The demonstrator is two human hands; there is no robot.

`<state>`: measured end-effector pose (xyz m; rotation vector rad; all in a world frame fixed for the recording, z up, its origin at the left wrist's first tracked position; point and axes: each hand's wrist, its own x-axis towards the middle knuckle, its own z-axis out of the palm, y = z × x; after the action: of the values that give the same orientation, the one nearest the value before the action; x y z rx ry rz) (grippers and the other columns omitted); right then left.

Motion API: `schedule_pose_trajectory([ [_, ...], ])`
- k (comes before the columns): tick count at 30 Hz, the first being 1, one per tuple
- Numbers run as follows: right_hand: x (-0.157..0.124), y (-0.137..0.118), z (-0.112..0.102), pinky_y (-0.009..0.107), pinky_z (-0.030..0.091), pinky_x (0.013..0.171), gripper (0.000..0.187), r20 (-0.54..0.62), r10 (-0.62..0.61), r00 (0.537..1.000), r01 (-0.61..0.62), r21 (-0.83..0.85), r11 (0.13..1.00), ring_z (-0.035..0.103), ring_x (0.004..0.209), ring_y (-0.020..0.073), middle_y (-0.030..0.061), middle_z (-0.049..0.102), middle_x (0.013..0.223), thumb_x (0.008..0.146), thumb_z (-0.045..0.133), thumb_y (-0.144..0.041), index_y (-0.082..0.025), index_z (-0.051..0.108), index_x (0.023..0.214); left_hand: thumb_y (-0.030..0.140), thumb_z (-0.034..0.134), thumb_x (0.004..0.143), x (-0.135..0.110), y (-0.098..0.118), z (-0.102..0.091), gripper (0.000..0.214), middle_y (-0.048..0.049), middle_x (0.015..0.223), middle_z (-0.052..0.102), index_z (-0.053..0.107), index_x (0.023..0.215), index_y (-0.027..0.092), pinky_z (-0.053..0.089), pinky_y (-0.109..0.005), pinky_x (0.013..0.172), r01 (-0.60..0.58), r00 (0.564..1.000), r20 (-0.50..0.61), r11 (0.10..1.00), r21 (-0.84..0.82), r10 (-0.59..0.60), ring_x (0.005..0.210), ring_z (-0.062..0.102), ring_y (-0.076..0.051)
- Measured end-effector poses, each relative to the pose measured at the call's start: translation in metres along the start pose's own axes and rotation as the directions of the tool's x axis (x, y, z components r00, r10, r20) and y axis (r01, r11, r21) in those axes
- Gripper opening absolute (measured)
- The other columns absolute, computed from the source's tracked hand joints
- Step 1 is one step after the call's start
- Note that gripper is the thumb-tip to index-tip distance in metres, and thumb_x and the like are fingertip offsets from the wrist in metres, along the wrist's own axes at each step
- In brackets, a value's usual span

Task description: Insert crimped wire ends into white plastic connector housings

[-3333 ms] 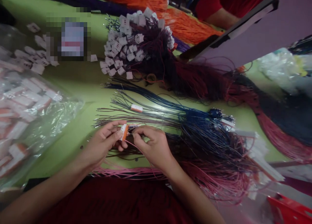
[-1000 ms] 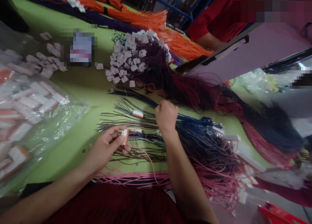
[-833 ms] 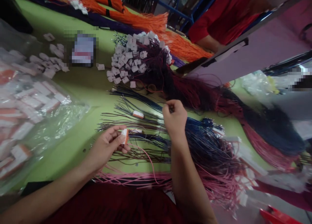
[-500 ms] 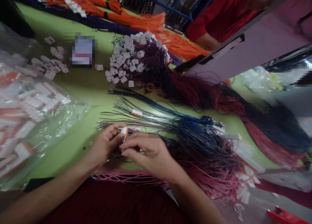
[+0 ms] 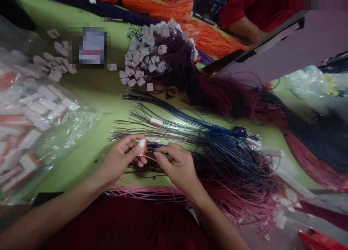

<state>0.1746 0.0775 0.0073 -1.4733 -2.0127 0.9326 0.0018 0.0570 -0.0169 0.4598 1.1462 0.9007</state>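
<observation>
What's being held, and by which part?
The left grip holds a white-and-orange connector by its white side; for the right grip, it's unclear.

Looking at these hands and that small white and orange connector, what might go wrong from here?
The left hand grips the white-and-orange connector by fingertips, so it might slip. Loose dark wires spread just beyond the right hand and could snag or tangle if it moves. A second connector lies among those wires, and might be dragged along if they are pulled.

Deep red shirt [image 5: 130,215] with faint dark lettering [image 5: 127,231], 2 bare hands [image 5: 119,157] [image 5: 181,166]
</observation>
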Motion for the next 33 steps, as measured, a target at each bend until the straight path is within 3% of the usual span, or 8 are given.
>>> schedule_pose_trajectory([
  [12,0.004,-0.008,0.003,0.028,0.042,0.067,0.02,-0.02,-0.017,1.0,0.019,0.101,0.995,0.054,0.066,0.0137,0.0003,0.059,0.062,0.072,0.053,-0.01,-0.019,0.06,0.056,0.029,0.069,0.076,-0.005,0.001,0.0,0.035,0.0017,0.068,0.064,0.056,0.106,0.018,0.051,-0.023,0.053,0.001,0.998,0.058,1.0,-0.002,-0.001,0.055,0.061,-0.012],
  [21,0.007,-0.007,0.006,0.027,0.043,0.067,0.021,0.009,0.031,0.999,-0.032,0.194,0.98,0.054,0.066,0.0134,0.0009,0.058,0.064,0.072,0.052,-0.009,-0.018,0.06,0.055,0.029,0.068,0.077,-0.004,-0.006,0.0,0.029,-0.001,0.079,0.068,0.061,0.103,0.019,0.054,-0.025,0.058,-0.139,0.99,0.035,0.983,0.119,0.136,0.061,0.064,-0.013],
  [26,0.006,-0.012,0.011,0.026,0.044,0.067,0.021,0.063,0.025,0.998,-0.044,0.312,0.949,0.055,0.066,0.0127,0.0001,0.059,0.062,0.075,0.052,-0.014,-0.018,0.059,0.056,0.027,0.068,0.076,-0.002,-0.008,-0.001,0.027,0.0001,0.076,0.068,0.061,0.1,0.018,0.054,-0.024,0.058,-0.155,0.988,0.001,0.981,0.121,0.156,0.06,0.063,-0.012],
  [33,0.007,-0.01,0.008,0.02,0.041,0.058,0.013,0.141,0.192,0.971,-0.229,0.342,0.911,0.051,0.058,0.0091,-0.0034,0.057,0.06,0.074,0.051,-0.016,-0.017,0.056,0.062,0.023,0.068,0.076,-0.003,-0.003,0.0,0.024,0.0006,0.076,0.067,0.06,0.099,0.018,0.054,-0.024,0.055,-0.16,0.987,0.036,0.985,0.068,0.158,0.057,0.064,-0.011],
])
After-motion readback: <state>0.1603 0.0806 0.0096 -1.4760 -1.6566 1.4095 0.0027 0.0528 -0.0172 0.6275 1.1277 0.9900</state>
